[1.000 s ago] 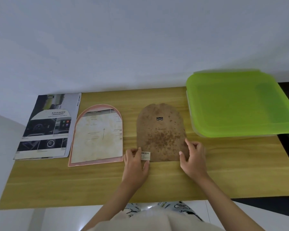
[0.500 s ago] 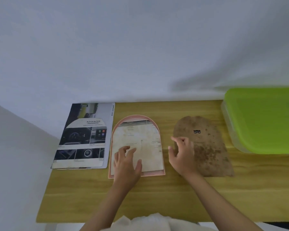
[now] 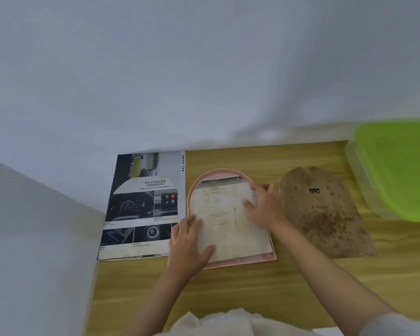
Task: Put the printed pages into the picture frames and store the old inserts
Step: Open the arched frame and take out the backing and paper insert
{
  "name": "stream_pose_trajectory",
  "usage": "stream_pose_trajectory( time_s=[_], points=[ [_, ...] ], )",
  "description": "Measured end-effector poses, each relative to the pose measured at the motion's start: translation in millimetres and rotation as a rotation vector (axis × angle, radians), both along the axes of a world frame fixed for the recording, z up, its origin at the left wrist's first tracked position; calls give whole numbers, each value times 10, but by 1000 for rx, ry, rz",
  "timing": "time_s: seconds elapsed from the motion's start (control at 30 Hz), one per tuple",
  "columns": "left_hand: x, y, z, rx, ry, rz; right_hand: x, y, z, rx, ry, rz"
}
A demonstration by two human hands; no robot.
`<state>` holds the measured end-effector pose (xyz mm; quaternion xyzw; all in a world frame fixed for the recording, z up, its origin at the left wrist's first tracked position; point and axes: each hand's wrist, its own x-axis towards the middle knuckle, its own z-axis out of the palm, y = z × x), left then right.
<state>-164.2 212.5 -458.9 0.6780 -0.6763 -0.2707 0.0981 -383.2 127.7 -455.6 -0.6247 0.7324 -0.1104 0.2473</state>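
Note:
A pink arch-shaped picture frame (image 3: 240,261) lies flat on the wooden table, with a stained whitish insert sheet (image 3: 224,223) in it. My left hand (image 3: 188,241) rests on the sheet's lower left edge, thumb spread over the paper. My right hand (image 3: 264,206) presses fingertips on the sheet's upper right part. Whether either hand grips the paper is unclear. A brown arch-shaped backing board (image 3: 325,214) with a small black hanger lies to the right of the frame. Printed car brochure pages (image 3: 143,204) lie to the left of the frame.
A clear container with a green lid (image 3: 398,170) stands at the table's far right. A white wall runs along the table's back edge, and a pale surface borders the table (image 3: 277,292) on the left.
Both hands left the brown backing board and moved left onto the insert sheet in the pink frame. The view swung left, so the green-lidded container sits near the right edge.

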Motion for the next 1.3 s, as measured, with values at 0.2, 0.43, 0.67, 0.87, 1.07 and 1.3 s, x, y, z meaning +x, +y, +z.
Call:
stream_pose_trajectory(
  time_s=[0.2, 0.43, 0.67, 0.87, 1.07, 1.3],
  points=[
    [6, -3, -28, -20, 23, 14, 11, -34, 49, 58, -59, -46],
    [6, -12, -25, -11, 15, 19, 54, -48, 81, 91, -80, -7],
    [-4, -18, -8, -4, 14, 18, 52, -101, 59, 121, -139, -61],
    [10, -12, -21, -7, 11, 14, 55, -82, 72, 33, -188, -80],
    [8, -18, -25, -20, 14, 12, 31, 56, 103, -92, -291, -94],
    [9, -11, -28, -26, 16, 14, -68, 436, 125, -34, -375, -125]
  ],
)
